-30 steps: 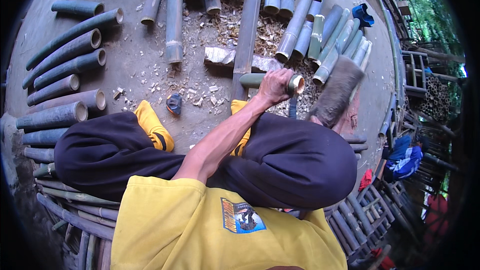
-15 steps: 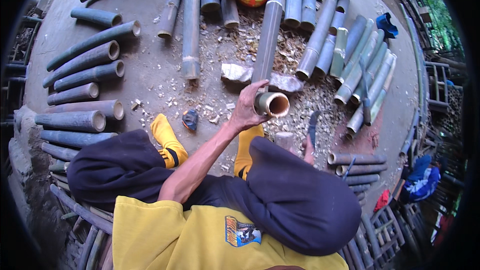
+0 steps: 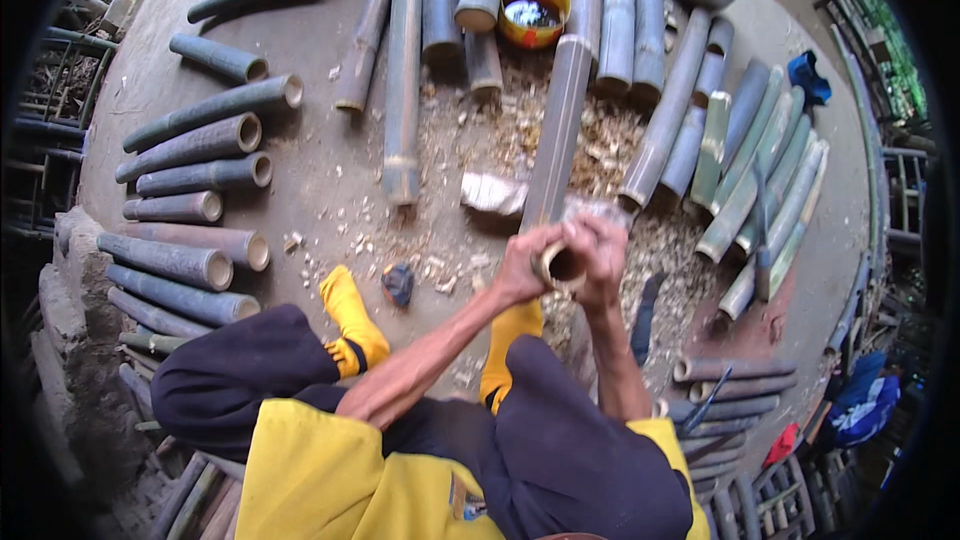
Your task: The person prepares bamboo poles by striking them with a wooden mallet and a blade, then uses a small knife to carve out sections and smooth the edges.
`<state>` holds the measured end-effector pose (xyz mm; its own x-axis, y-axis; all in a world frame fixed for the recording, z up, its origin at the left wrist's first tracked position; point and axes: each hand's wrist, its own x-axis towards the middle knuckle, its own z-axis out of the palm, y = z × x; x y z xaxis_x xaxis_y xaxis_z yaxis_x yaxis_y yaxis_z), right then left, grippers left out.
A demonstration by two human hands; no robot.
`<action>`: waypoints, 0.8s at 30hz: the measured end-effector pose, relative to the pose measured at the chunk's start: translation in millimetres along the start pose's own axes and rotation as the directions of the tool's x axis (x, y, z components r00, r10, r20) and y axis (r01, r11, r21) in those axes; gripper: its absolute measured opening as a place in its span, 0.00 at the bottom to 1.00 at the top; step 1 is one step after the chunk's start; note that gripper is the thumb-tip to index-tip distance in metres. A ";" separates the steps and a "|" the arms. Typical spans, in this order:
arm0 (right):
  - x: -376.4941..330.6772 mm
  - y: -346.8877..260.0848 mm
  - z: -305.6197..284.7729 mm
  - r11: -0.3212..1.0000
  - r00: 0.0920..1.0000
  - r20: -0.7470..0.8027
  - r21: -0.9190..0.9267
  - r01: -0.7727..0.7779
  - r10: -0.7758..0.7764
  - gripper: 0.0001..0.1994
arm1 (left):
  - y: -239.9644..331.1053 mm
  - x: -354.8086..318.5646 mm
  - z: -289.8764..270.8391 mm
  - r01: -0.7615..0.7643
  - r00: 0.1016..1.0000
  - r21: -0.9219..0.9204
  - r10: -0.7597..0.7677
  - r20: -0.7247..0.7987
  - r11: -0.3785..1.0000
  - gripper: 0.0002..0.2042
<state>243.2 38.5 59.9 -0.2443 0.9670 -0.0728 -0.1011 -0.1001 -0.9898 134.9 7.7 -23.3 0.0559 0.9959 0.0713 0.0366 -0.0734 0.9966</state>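
A long, dark bamboo pole (image 3: 558,140) slopes from the far side toward me, its hollow cut end facing up between my knees. My left hand (image 3: 522,268) is wrapped round the left side of that end. On the right side of the same end, my right hand (image 3: 598,258) closes over the rim; some of its fingers are hidden. Beside my right forearm a dark-bladed knife (image 3: 645,325) lies on the ground among chips. Under the pole, near my hands, are pale stone blocks (image 3: 492,193).
Cut bamboo tubes (image 3: 205,175) lie in a row at left. More bamboo poles (image 3: 665,110) stretch along the far side and right. A yellow-red bowl (image 3: 533,12) with dark liquid stands at the back. Wood chips (image 3: 615,135) cover the ground. A small dark object (image 3: 398,283) sits near my left foot.
My right hand has let go of the knife, now on the ground, and has come up to grip the bamboo pole's end. My left hand still holds that end. The view has shifted.
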 end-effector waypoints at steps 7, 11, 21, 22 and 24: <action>-26.7 -7.1 9.0 0.996 0.998 -0.015 0.064 0.067 -0.066 0.10 | -7.9 -11.9 -5.2 -0.189 0.981 0.173 0.177 0.081 0.967 0.21; 0.8 -11.1 1.3 0.990 0.997 -0.073 -0.137 -0.023 0.013 0.11 | -5.1 2.8 -2.6 0.130 0.986 0.028 -0.132 0.097 0.991 0.22; -44.9 -14.3 20.9 0.976 0.988 -0.061 -0.172 0.131 -0.143 0.12 | -1.0 -18.9 -16.0 -0.239 0.969 0.167 0.223 0.110 0.957 0.21; -43.6 -17.3 19.8 0.983 0.980 -0.088 0.033 0.181 -0.178 0.11 | 7.0 -13.0 -7.9 -0.332 0.943 0.224 0.315 0.111 0.916 0.22; -19.9 -23.7 5.6 0.997 0.998 -0.060 -0.074 0.017 -0.021 0.11 | 11.4 -5.9 -6.7 -0.059 0.993 0.127 0.045 0.107 0.990 0.23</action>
<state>245.1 20.3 85.5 -0.1839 0.9812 -0.0591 -0.0335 -0.0664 -0.9972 128.3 1.4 -12.1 0.1644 0.9801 0.1113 0.1602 -0.1379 0.9774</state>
